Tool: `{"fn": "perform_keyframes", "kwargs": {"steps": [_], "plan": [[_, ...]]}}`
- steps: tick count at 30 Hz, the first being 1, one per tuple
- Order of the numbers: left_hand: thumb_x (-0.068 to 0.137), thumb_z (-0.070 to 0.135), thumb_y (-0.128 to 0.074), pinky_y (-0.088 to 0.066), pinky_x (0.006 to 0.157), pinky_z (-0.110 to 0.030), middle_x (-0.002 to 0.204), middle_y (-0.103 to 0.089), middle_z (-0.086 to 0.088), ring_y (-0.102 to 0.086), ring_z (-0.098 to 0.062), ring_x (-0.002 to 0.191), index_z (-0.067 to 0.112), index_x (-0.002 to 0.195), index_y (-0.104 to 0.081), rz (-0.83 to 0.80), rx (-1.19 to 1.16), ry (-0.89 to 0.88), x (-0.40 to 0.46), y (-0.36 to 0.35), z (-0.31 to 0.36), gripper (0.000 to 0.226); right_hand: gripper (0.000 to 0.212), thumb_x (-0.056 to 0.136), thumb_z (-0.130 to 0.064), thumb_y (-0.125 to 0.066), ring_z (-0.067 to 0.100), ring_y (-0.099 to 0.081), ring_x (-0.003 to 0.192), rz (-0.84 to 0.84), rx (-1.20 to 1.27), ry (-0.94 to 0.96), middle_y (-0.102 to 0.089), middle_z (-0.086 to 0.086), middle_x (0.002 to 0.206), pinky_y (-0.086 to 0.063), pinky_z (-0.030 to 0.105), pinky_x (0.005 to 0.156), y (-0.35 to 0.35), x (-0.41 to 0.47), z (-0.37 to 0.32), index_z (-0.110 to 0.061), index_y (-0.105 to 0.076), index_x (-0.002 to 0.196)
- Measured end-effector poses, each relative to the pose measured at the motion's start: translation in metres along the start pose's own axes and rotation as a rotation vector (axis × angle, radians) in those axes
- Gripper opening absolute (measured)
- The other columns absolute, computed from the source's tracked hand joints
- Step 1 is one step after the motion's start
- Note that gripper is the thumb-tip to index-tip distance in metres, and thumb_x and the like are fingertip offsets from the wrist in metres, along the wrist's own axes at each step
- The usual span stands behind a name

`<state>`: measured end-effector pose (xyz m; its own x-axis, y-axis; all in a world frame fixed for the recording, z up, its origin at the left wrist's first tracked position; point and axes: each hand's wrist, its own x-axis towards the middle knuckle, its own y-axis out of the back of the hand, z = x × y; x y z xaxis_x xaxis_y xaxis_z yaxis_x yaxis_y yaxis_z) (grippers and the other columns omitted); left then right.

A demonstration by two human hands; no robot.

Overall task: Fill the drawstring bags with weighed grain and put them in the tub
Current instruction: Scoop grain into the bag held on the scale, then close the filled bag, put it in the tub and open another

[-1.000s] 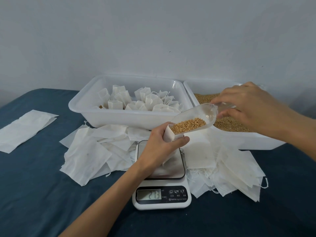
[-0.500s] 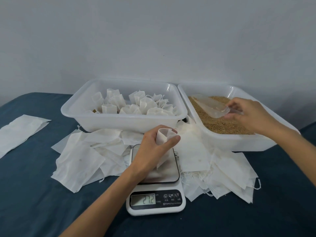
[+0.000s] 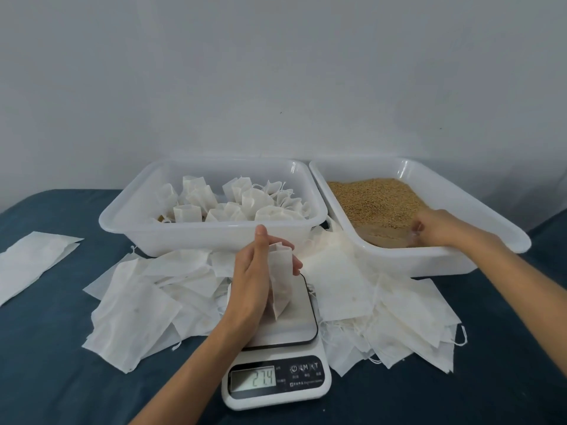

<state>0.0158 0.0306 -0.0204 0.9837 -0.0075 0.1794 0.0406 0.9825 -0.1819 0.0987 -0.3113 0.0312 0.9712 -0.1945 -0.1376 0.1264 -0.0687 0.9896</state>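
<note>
My left hand [image 3: 250,280] holds a white drawstring bag [image 3: 280,283] upright on the steel plate of the kitchen scale [image 3: 299,320], thumb behind it and fingers round its front. The display [image 3: 253,378] reads 27.4. My right hand [image 3: 438,228] is down in the near part of the right tub [image 3: 429,262], on the brown grain [image 3: 374,197]. It grips a clear plastic scoop [image 3: 411,237], which is blurred and mostly hidden. The left tub [image 3: 214,237] holds several filled white bags [image 3: 242,200].
Flat empty bags lie heaped on the blue cloth to the left [image 3: 135,308] and right [image 3: 383,314] of the scale. A separate flat white sheet [image 3: 30,262] lies at the far left. Both tubs stand side by side against the wall.
My right hand carried the scoop from above the bag back to the grain tub and lowered it into the grain. My left hand stayed on the bag. The reading went from 27.3 to 27.4.
</note>
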Motion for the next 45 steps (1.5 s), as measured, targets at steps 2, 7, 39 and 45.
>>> {"fn": "perform_keyframes", "kwargs": {"steps": [2, 7, 39, 45], "plan": [[0.096, 0.078, -0.027, -0.055, 0.063, -0.026, 0.076, -0.075, -0.016, -0.072, -0.028, 0.071, 0.015, 0.087, -0.072, 0.011, -0.011, 0.028, 0.001, -0.001, 0.000, 0.078, 0.026, 0.094, -0.018, -0.069, 0.026, -0.060, 0.112, -0.024, -0.002, -0.011, -0.065, 0.009, 0.125, -0.047, 0.029, 0.089, 0.003, -0.003, -0.002, -0.010, -0.070, 0.119], [0.090, 0.083, -0.030, -0.053, 0.073, -0.042, 0.079, -0.074, -0.018, -0.072, -0.030, 0.075, 0.026, 0.080, -0.075, -0.042, -0.049, 0.094, 0.001, -0.001, 0.003, 0.073, 0.032, 0.097, -0.017, -0.065, 0.028, -0.060, 0.115, 0.183, -0.088, 0.026, -0.064, 0.007, 0.127, -0.050, 0.041, 0.096, 0.008, -0.017, -0.009, -0.013, -0.064, 0.129], [0.100, 0.009, -0.066, -0.049, 0.083, -0.032, 0.107, -0.071, -0.010, -0.062, -0.023, 0.098, 0.005, 0.114, -0.072, 0.065, 1.146, -0.180, 0.138, 0.034, 0.041, 0.016, 0.019, 0.107, -0.019, -0.047, 0.016, -0.053, 0.058, 0.496, 1.353, 0.563, -0.071, -0.002, 0.074, -0.048, 0.036, 0.056, -0.057, -0.112, -0.126, -0.026, -0.063, 0.113], [0.095, 0.015, -0.074, -0.042, 0.071, -0.032, 0.083, -0.055, 0.009, -0.049, -0.008, 0.073, 0.017, 0.098, -0.072, -0.265, 1.122, -0.518, 0.036, -0.009, 0.027, 0.003, 0.021, 0.096, 0.003, -0.056, 0.017, -0.047, 0.051, 0.465, 1.574, 0.567, -0.067, 0.008, 0.067, -0.039, 0.026, 0.049, -0.046, -0.115, -0.117, -0.014, -0.067, 0.088]]}}
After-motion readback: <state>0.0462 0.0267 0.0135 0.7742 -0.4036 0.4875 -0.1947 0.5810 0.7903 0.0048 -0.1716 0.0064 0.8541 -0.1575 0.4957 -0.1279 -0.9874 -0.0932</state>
